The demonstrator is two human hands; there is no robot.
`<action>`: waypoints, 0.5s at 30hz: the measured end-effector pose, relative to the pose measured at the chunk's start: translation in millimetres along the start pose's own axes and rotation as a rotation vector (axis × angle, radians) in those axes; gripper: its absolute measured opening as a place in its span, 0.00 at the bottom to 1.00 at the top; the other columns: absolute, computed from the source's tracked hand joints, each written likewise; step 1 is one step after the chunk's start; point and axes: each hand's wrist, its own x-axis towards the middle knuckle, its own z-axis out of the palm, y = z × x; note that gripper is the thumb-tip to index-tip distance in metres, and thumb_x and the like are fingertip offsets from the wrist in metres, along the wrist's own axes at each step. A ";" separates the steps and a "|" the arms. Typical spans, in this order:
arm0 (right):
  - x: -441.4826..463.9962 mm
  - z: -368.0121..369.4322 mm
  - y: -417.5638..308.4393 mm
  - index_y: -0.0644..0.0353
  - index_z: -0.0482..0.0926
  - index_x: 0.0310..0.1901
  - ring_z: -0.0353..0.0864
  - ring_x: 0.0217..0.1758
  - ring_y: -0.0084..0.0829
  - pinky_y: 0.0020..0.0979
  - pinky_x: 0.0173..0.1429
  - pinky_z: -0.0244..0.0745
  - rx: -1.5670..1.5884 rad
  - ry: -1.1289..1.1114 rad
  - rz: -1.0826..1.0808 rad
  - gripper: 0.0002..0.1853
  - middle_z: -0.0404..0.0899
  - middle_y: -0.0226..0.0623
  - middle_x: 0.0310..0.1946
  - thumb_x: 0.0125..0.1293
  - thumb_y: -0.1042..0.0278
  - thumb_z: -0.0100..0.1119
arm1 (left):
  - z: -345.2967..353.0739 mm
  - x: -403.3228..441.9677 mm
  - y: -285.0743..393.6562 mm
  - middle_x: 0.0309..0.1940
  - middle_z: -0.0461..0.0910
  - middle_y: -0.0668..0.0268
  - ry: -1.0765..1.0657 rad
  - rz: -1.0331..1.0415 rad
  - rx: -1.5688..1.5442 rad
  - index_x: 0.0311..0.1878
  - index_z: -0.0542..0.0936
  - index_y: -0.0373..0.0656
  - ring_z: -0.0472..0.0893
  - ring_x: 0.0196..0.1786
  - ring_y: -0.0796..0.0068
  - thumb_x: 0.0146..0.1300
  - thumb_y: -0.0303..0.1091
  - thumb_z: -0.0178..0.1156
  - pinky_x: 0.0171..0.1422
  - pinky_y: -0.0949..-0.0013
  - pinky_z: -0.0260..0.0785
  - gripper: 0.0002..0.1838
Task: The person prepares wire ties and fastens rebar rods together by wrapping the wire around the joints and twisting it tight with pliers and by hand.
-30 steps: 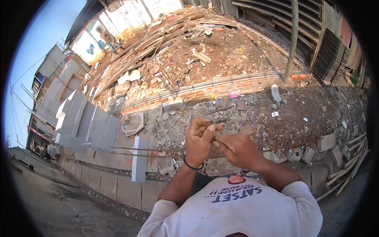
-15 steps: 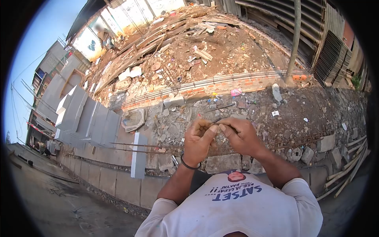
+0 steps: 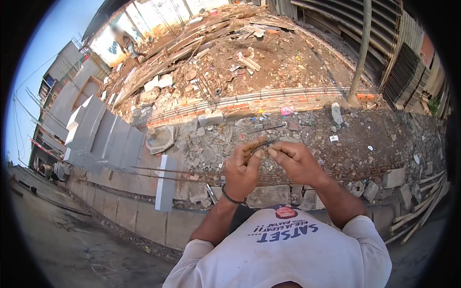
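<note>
In front of my chest my left hand, with a black band on its wrist, is closed around a small dark bundle of what looks like thin wire. My right hand meets it from the right, thumb and forefinger pinched at the wire's end. Fingers hide much of the bundle. Below both hands, thin rusty reinforcing bars run sideways above the rubble, apart from my fingers.
Pale grey blocks are stacked at the left, and one block stands near the bars. Bamboo poles lie at the right. Steel bars run along a low brick footing. Another person is far off at the upper left.
The fingers of my left hand have lifted and my hands have parted slightly, so more of the dark wire shows. The distant person has become more upright.
</note>
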 end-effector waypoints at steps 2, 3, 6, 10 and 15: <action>-2.1 1.7 0.2 0.69 0.82 0.44 0.71 0.31 0.20 0.29 0.36 0.69 0.018 0.028 0.040 0.12 0.78 0.34 0.27 0.74 0.66 0.57 | -0.5 0.2 6.7 0.58 0.79 0.43 -0.004 -0.126 -0.249 0.57 0.70 0.37 0.78 0.29 0.87 0.69 0.19 0.53 0.31 0.81 0.71 0.14; -2.0 2.3 0.7 0.69 0.82 0.44 0.71 0.31 0.20 0.29 0.36 0.69 0.020 0.025 0.042 0.12 0.78 0.34 0.27 0.74 0.66 0.57 | -1.7 1.6 11.8 0.61 0.76 0.40 -0.009 -0.257 -0.439 0.59 0.68 0.38 0.74 0.25 0.90 0.68 0.18 0.52 0.27 0.83 0.69 0.17; -0.7 1.6 1.3 0.70 0.82 0.43 0.70 0.30 0.19 0.29 0.35 0.68 0.055 0.035 0.083 0.13 0.76 0.32 0.26 0.74 0.66 0.56 | -5.3 8.9 18.5 0.63 0.76 0.42 -0.015 -0.416 -0.729 0.62 0.67 0.39 0.65 0.17 0.91 0.66 0.17 0.52 0.19 0.83 0.63 0.21; 0.4 0.7 -2.7 0.70 0.82 0.42 0.69 0.31 0.17 0.28 0.35 0.67 0.114 0.043 0.149 0.13 0.74 0.28 0.26 0.73 0.66 0.56 | -10.6 12.7 4.4 0.63 0.76 0.47 -0.128 -0.518 -1.045 0.68 0.64 0.38 0.65 0.17 0.91 0.67 0.17 0.50 0.18 0.83 0.60 0.25; -1.0 -4.7 0.9 0.69 0.82 0.42 0.68 0.32 0.16 0.27 0.36 0.67 0.138 0.050 0.181 0.12 0.74 0.26 0.27 0.73 0.66 0.57 | -13.6 10.0 -9.1 0.63 0.77 0.48 -0.165 -0.619 -1.187 0.63 0.74 0.39 0.65 0.16 0.89 0.69 0.18 0.47 0.15 0.82 0.60 0.20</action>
